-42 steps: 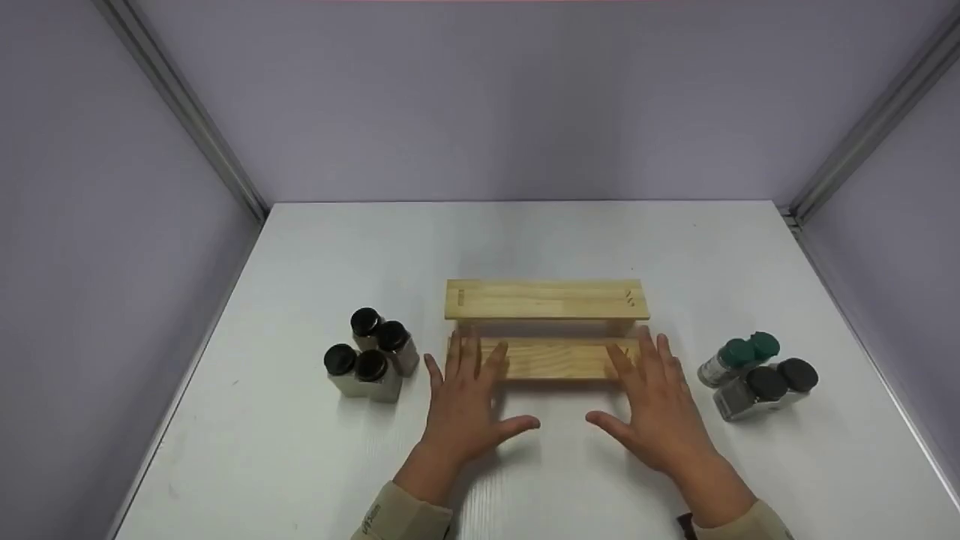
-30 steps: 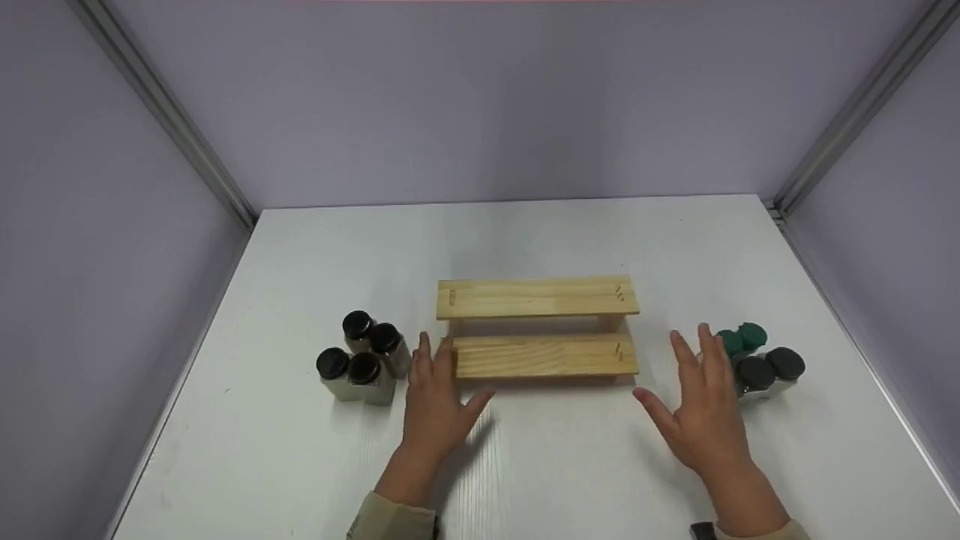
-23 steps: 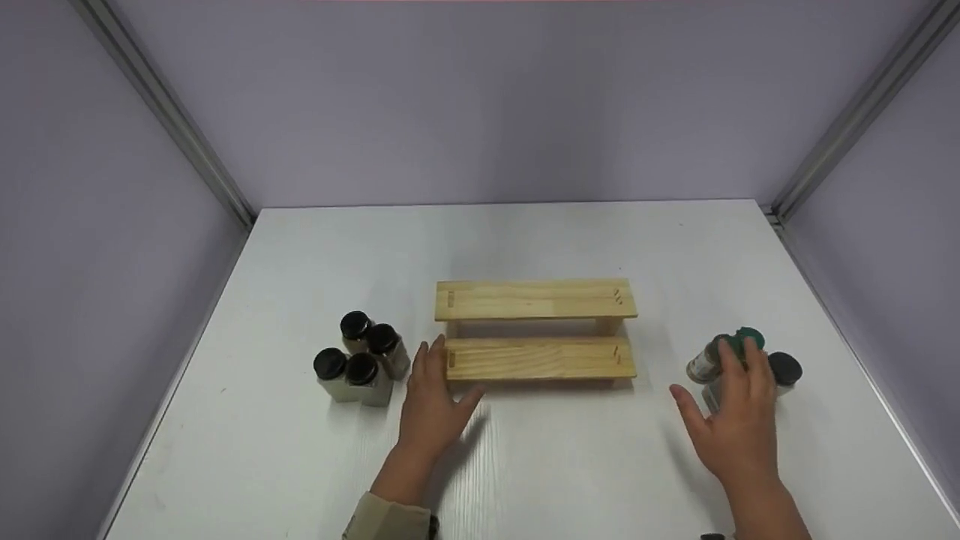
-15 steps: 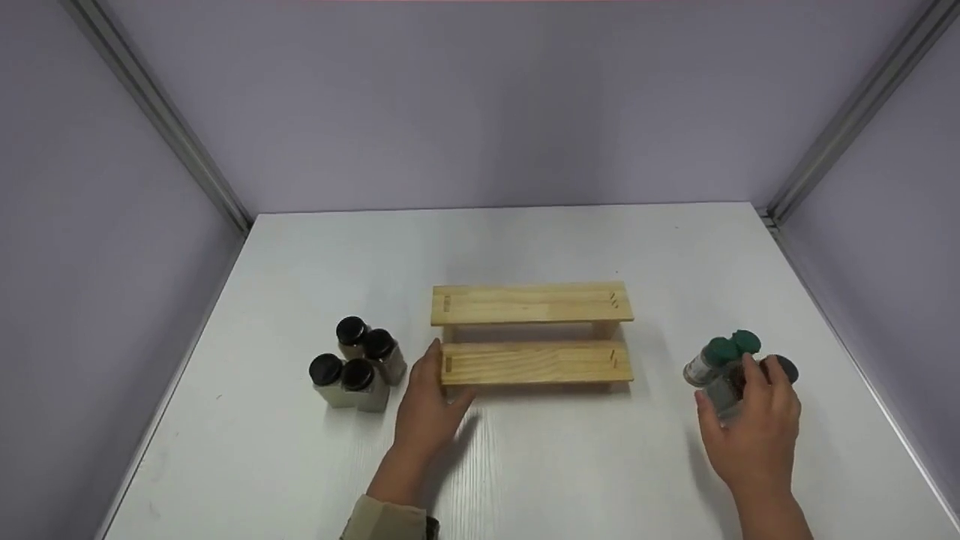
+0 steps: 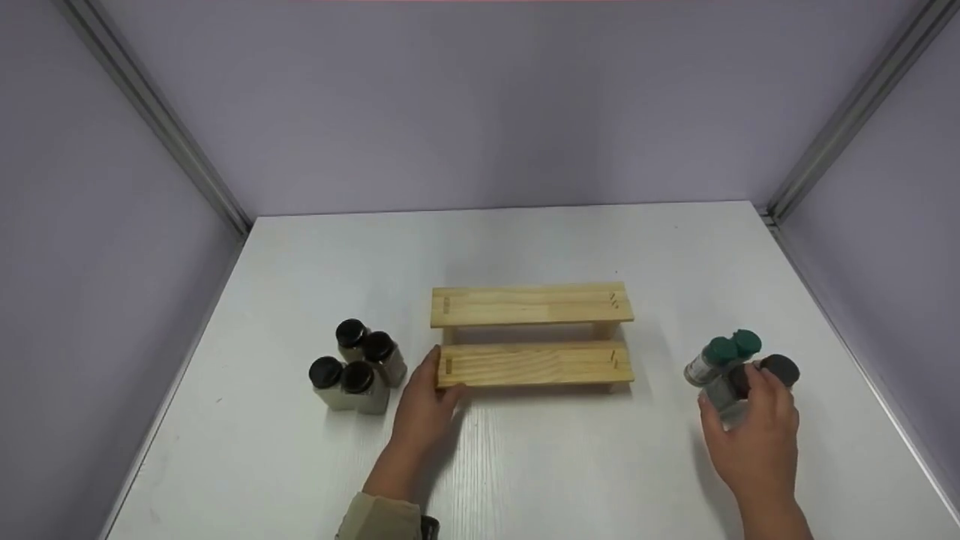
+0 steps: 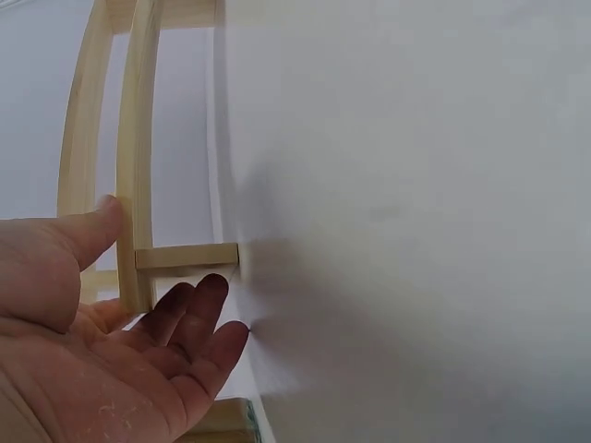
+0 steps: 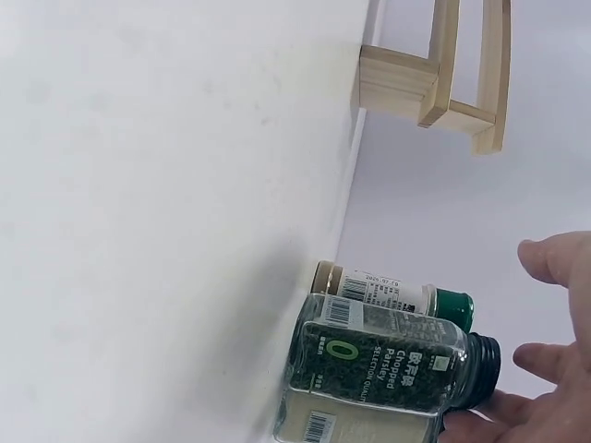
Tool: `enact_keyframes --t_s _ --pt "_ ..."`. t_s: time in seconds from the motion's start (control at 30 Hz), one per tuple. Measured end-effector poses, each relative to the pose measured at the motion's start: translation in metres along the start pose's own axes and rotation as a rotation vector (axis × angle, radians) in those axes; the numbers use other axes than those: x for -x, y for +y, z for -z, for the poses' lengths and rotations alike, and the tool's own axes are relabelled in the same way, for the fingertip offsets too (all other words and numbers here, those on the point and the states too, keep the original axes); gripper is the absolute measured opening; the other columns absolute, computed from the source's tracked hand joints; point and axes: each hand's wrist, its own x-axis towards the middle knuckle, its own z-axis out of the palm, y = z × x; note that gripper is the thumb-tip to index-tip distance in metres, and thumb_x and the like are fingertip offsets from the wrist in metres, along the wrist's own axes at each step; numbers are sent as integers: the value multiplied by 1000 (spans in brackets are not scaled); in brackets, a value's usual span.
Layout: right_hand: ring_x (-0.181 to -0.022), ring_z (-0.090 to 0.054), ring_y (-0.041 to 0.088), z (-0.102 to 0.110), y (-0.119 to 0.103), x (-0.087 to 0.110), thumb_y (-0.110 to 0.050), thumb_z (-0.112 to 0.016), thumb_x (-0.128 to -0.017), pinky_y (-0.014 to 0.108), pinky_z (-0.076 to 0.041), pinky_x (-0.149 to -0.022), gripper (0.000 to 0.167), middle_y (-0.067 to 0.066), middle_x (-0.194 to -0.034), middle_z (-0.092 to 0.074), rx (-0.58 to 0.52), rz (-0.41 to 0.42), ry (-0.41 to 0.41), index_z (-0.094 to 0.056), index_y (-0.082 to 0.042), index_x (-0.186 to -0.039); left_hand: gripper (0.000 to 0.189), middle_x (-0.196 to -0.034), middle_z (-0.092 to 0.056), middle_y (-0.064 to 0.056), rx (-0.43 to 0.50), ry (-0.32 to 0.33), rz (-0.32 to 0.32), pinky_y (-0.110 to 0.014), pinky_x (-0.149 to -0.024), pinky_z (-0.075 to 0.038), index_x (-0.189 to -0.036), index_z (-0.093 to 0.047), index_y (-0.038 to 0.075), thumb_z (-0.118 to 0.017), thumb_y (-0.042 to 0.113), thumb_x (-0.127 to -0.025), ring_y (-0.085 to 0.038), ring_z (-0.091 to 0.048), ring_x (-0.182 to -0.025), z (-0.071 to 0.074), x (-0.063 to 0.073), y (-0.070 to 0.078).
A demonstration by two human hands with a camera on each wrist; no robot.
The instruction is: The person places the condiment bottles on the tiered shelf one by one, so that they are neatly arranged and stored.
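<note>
A two-tier wooden shelf rack (image 5: 532,365) stands mid-table. My left hand (image 5: 421,409) grips the left end of its lower board; in the left wrist view the thumb (image 6: 106,221) lies against the board and the fingers bend around its end. My right hand (image 5: 757,442) is at the right-hand jars, fingertips right by the black cap of a square glass jar labelled Chopped Parsley (image 7: 374,355). The right thumb stands apart from that jar. Beside it are a second black-capped jar (image 5: 780,369) and two green-capped spice bottles (image 5: 703,367), all upright.
Several black-capped spice jars (image 5: 358,379) stand in a cluster left of the rack. The white table (image 5: 487,247) is bounded by grey panels (image 5: 480,105) at the back and both sides.
Both hands were spread over the rack's lower board. The left hand moved to its left end and took hold; the right hand moved right to the black-capped parsley jar.
</note>
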Motion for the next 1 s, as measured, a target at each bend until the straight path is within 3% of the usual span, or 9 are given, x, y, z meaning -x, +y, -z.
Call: enact_keyframes --t_s 0.4,0.57,0.63,0.8,0.9,1.0 --pt "-134 -41 55 -4 -8 11 -8 -87 -85 70 -41 -106 83 35 -145 -36 -24 12 -7 -40 8 -151 73 -160 -44 -28 23 1 9 -57 -121 -32 -163 -35 -2 -72 15 -102 -44 -41 -148 -1 1 0" --pt "-132 -44 49 -7 -4 5 -2 -85 -85 63 -44 -104 86 32 -143 -39 -140 -54 3 -35 6 -155 73 -160 -45 -26 52 -2 12 -56 -121 -33 -163 -35 0 -72 15 -102 -42 -42 -148 1 -1 0" --pt "-133 -45 50 -8 -1 1 -1 -83 -87 63 -44 -105 88 33 -145 -39 -200 -107 -36 -30 6 -158 72 -161 -45 -23 67 -3 23 -56 -121 -33 -164 -35 3 -71 15 -102 -40 -42 -148 2 -1 0" --pt "-143 -37 57 -10 10 -5 -4 -80 -91 64 -37 -115 97 37 -158 -30 -249 -256 -219 -16 5 -163 74 -162 -44 -21 85 -17 36 -55 -121 -33 -166 -34 6 -72 17 -103 -38 -42 -149 2 2 -3" --pt "-145 -34 58 -11 16 -8 -4 -78 -93 63 -37 -116 96 37 -162 -26 -245 -293 -280 -14 5 -164 76 -164 -42 -21 92 -23 35 -55 -122 -32 -166 -32 6 -72 18 -103 -38 -40 -150 0 2 -3" --pt "-146 -34 58 -13 18 -12 -4 -77 -94 63 -37 -115 93 36 -163 -26 -247 -294 -292 -16 5 -163 76 -165 -40 -20 104 -27 43 -54 -123 -30 -167 -31 8 -72 18 -103 -38 -38 -151 0 1 -2"
